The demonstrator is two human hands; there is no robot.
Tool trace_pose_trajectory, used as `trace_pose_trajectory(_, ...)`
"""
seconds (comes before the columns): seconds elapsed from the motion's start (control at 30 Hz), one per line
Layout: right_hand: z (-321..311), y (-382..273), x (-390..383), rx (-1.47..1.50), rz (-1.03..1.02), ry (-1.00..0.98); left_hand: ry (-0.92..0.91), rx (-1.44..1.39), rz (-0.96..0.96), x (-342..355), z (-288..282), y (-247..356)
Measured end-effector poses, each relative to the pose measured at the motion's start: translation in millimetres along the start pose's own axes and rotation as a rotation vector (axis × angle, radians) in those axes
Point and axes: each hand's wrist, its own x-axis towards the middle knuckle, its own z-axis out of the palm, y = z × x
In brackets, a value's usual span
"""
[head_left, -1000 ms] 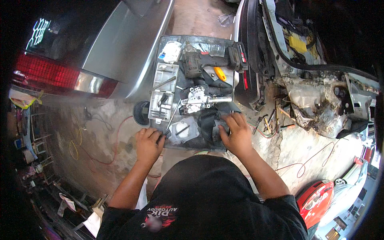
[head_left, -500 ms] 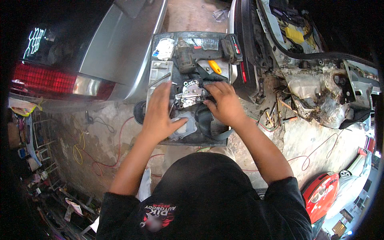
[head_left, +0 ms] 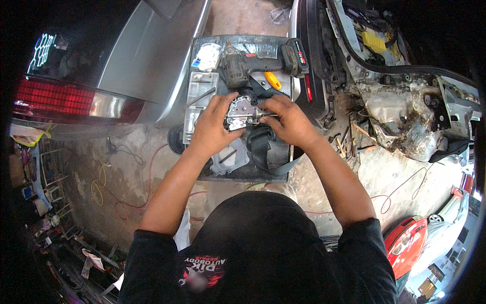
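- Your left hand [head_left: 212,124] had the left end of the metal mechanism [head_left: 244,107]; its fingers were parted by the width of the piece, index along the upper side and thumb at the lower side.
- Your right hand [head_left: 291,121] had the right end of the same piece, with its fingers bent and nearly closed, thumb and index gripping there.
- The metal mechanism was between your 2 hands, over the middle of the desk [head_left: 207,176]; the view did not show whether it was lifted or resting.
- Beyond it, you had a cordless power tool [head_left: 258,65] lying on its side, with a yellow-handled tool [head_left: 272,80] just beside it, nearer to you.
- A white object [head_left: 206,57] lay at the far left of the desk, and a clear compartment case [head_left: 205,78] stretched along the left edge, partly behind your left hand.
- Closer to you were a shallow clear container [head_left: 239,157] with a dark stick in it and, to its right, a black strap [head_left: 260,149].
- On your left stood a vehicle with a red tail light [head_left: 55,99]; on your right was a stripped vehicle body [head_left: 395,119].
- A red hose [head_left: 150,182] lay on the floor.
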Motion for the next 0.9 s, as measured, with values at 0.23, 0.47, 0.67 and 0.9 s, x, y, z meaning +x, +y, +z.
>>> trace_pose_trajectory(0.23, 5, -11, -1, -0.095, -0.036, 0.075, 0.013, -0.006, -0.039, -2, 0, -4)
trace_pose_trajectory(0.47, 1, -3, 5, -0.047, -0.044, 0.047, 0.027, -0.09, -0.003, 0, 3, -13)
trace_pose_trajectory(0.67, 6, -8, 0, -0.092, -0.038, 0.099, 0.027, -0.058, -0.012, 0, 4, -11)
trace_pose_trajectory(0.9, -5, -7, 1, 0.109, 0.083, 0.02, -0.002, -0.088, -0.008, 0, -1, -8)
